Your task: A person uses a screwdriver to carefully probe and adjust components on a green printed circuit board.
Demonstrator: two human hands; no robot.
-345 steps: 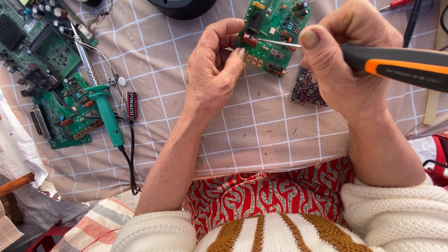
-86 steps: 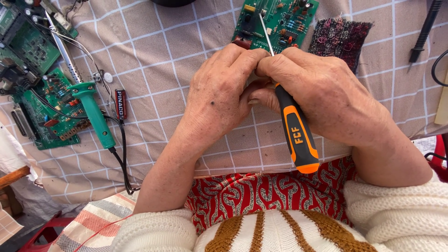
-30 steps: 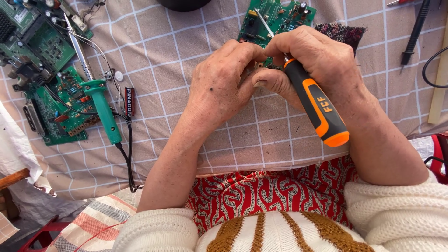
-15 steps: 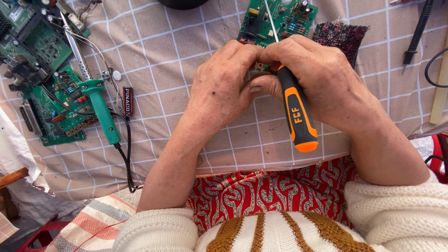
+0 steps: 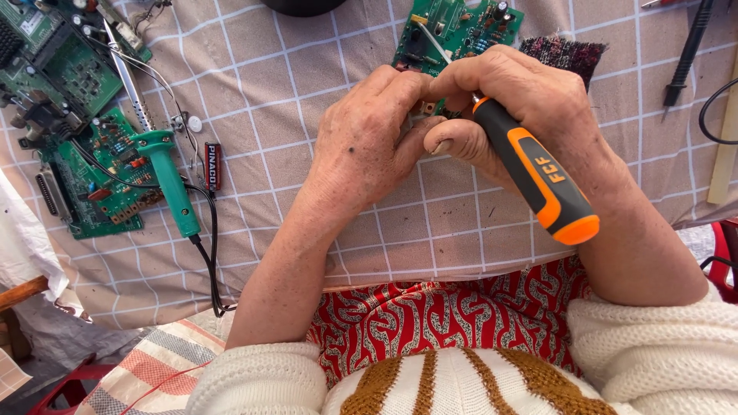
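In the last half second my right hand (image 5: 530,115), gripping the screwdriver (image 5: 534,173), has swung its handle toward five o'clock, while my left hand (image 5: 369,134) probably still pinches the green circuit board (image 5: 453,31) at twelve o'clock, so prying continues.

The screwdriver (image 5: 530,173) in the right hand (image 5: 530,107) has a smooth, faintly glossy black-and-orange plastic handle and a thin bright metal shaft. The green circuit board (image 5: 461,27) at 12 o'clock looks matt and bumpy with small parts, and the counter (image 5: 269,84) wears a soft, matt checked cloth. At 9 o'clock, the soldering iron (image 5: 165,173) shows smooth green plastic and dull metal.
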